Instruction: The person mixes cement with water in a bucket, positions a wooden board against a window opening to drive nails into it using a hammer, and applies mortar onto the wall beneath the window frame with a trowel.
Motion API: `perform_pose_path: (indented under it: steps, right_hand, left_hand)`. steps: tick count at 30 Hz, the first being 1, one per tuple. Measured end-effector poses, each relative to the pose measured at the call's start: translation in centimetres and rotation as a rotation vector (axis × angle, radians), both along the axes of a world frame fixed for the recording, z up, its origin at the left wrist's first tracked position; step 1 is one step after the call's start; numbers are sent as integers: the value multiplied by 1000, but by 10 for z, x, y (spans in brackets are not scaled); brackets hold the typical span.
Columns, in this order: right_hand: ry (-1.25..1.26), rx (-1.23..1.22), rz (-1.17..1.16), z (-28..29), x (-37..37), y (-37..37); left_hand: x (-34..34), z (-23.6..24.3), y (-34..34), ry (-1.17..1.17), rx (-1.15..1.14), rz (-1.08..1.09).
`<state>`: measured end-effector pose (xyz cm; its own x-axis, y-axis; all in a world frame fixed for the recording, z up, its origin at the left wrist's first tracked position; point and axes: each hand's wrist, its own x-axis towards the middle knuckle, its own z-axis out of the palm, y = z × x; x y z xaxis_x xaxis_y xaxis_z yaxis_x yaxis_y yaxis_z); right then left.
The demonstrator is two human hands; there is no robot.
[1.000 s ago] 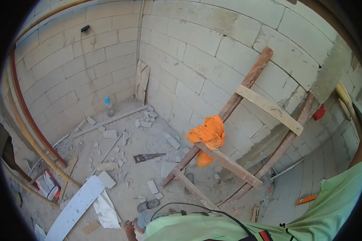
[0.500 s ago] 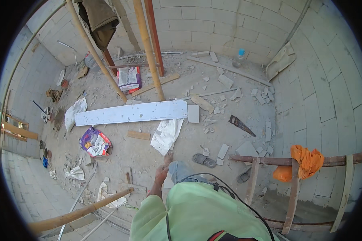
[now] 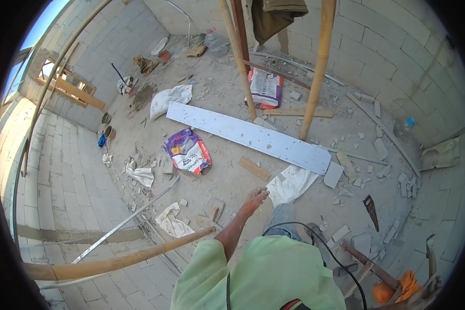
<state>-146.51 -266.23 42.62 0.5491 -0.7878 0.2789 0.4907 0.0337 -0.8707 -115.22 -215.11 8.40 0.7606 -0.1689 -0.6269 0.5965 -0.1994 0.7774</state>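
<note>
My left hand (image 3: 254, 199) reaches out over the floor, its fingers apart with nothing visible in them. It is nearest in the picture to a crumpled white sack (image 3: 287, 186) and a short wooden piece (image 3: 254, 168); I see no grip on either. Beyond these lies a long white speckled board (image 3: 243, 135). A printed purple-and-white sack (image 3: 187, 151) lies to the left. My right hand is out of view, and my green shirt and jeans fill the lower middle.
Bamboo poles (image 3: 318, 77) stand past the board; another pole (image 3: 113, 261) crosses low left. A wooden ladder (image 3: 369, 266) with orange cloth (image 3: 408, 284) is lower right. A handsaw (image 3: 371, 212) lies among block rubble. Block walls (image 3: 398, 51) surround the floor.
My view has swung left from the ladder and wall corner across the littered floor. My left hand has moved right and up in the picture, away from my body.
</note>
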Motion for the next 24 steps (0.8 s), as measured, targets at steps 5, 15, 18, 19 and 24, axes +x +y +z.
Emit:
perform_pose_path:
  steps: [5, 15, 18, 19, 24]
  right_hand:
    - [7, 286, 454, -72, 177, 75]
    - [29, 490, 1233, -119, 327, 190]
    - [-2, 436, 1443, -131, 352, 187]
    - [14, 423, 1495, -134, 356, 186]
    - [99, 389, 1742, -142, 372, 189]
  left_hand:
    - [46, 56, -29, 35, -285, 27]
    - [23, 101, -67, 271, -1033, 94]
    - [18, 101, -80, 181, -1048, 174]
    - [16, 101, -84, 181, -984, 246]
    - [22, 90, -102, 242, -820, 403]
